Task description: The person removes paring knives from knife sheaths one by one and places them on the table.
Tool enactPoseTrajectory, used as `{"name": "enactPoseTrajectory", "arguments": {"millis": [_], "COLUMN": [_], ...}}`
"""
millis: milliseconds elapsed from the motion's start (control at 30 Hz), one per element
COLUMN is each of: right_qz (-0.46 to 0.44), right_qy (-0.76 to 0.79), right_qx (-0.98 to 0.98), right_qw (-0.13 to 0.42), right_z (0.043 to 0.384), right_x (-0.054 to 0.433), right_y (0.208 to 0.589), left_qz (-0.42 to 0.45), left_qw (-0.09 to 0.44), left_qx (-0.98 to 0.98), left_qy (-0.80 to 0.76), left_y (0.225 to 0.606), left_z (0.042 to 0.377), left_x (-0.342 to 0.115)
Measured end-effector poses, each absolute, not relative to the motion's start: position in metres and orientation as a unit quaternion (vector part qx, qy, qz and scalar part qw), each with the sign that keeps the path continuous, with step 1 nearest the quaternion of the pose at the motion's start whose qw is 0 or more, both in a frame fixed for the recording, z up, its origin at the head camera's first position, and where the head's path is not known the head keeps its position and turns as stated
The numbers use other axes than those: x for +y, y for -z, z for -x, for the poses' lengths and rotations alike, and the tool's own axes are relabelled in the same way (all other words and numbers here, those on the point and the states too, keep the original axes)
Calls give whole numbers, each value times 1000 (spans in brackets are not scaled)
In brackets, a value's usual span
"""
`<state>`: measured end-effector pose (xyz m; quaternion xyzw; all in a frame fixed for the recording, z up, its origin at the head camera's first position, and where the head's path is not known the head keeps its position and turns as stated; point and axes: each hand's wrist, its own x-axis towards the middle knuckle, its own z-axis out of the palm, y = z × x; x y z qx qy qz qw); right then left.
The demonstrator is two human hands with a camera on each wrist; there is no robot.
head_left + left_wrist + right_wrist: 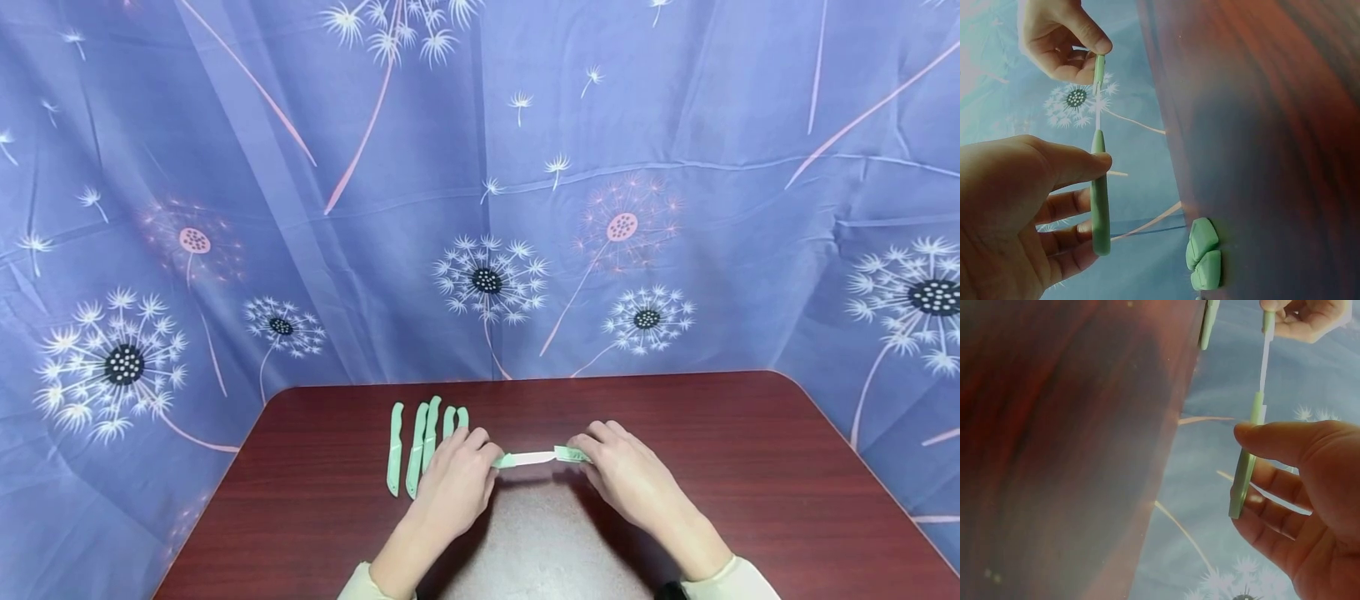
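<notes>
Your left hand [459, 475] has the knife handle [504, 461] pinched, thumb on one side and curled fingers on the other, gap down to handle thickness. Your right hand [630, 475] has the same kind of pinch on the green sheath [572, 454]. Both sit low in the head view, just right of centre, held level end to end.

The white blade [534, 457] bridges the two hands, mostly bare, pointing right, its tip at the sheath mouth. Can't tell from here how much of the tip is inside.

Five more green knives [395, 450] lie left of your left hand on the surface [750, 467], toward the lower middle of the head view; that hand and wrist partly cover some of them.

Step in hand looks like working blade and sheath together or apart; one instant doesn't settle which way. Either way, the next move likely calls for a straight pull or push along the blade line, no twist. If you're closing it up, square the mouth to the tip and slide until it meets the handle. Watch your right fingertips: a skewed tip could miss the mouth and slip alongside it.
</notes>
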<state>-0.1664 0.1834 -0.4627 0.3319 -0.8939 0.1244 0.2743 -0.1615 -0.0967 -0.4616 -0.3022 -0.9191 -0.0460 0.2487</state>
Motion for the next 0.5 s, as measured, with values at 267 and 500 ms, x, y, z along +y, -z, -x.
{"name": "enactPoseTrajectory", "arguments": {"millis": [267,500], "right_qz": [-317,-299], "right_qy": [-131,-134], "right_qx": [-901,-910], "right_qw": [265,256], "right_z": [165,166], "right_x": [187,193], "right_y": [460,456], "left_qz": [302,295], "left_qw": [252,246], "left_qx": [-918,-922], "left_qy": [51,52], "left_y": [461,460], "left_z": [162,163], "left_x": [-97,-96]}}
